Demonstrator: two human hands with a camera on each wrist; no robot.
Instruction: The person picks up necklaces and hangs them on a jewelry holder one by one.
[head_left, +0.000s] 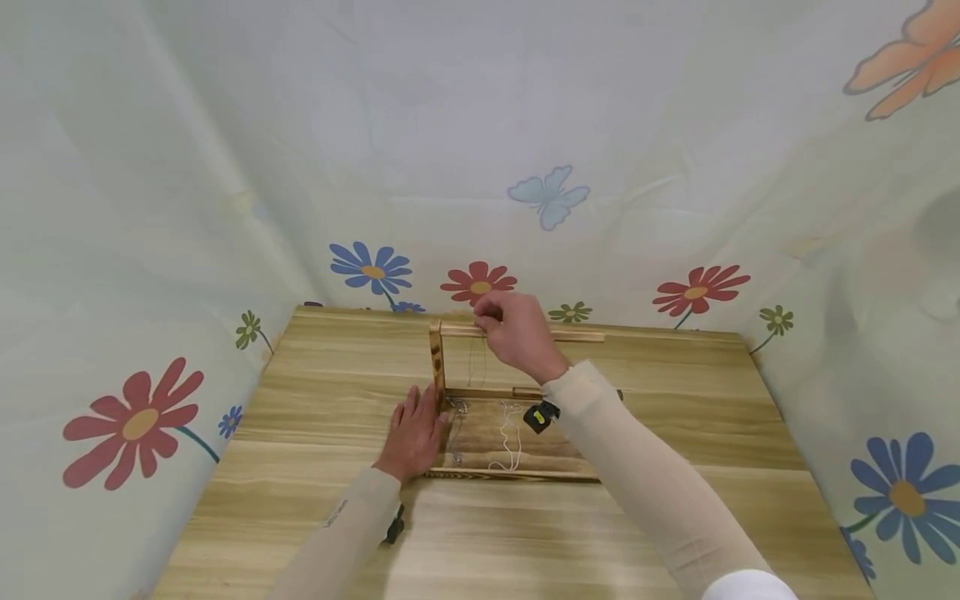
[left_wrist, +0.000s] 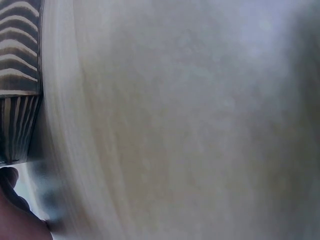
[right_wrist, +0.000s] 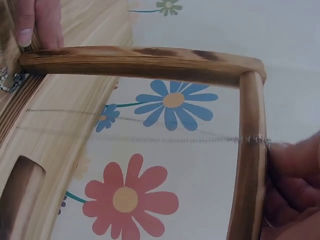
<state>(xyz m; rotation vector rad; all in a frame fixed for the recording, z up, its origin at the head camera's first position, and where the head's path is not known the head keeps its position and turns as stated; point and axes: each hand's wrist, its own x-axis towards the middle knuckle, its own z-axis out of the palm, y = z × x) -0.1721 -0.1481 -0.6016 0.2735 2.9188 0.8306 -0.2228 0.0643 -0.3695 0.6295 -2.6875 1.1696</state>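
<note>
A brown wooden jewelry stand stands on the table, with a flat base tray (head_left: 480, 433), an upright post (head_left: 437, 358) and a top bar (head_left: 577, 335). At the bar, my right hand (head_left: 517, 337) pinches a thin silver chain necklace (right_wrist: 200, 140), which loops over the bar and hangs toward the base. My left hand (head_left: 412, 433) rests at the tray's left side near the foot of the post, fingers fairly straight; its fingertips (right_wrist: 25, 37) show by the post in the right wrist view. Part of the tray is hidden behind my right forearm.
In the tray lie a silver chain (head_left: 457, 450) at the left and a whitish chain (head_left: 516, 442) near the middle. The wood-grain table (head_left: 300, 400) extends on both sides. Behind it hangs a pale flower-printed curtain (head_left: 450, 167).
</note>
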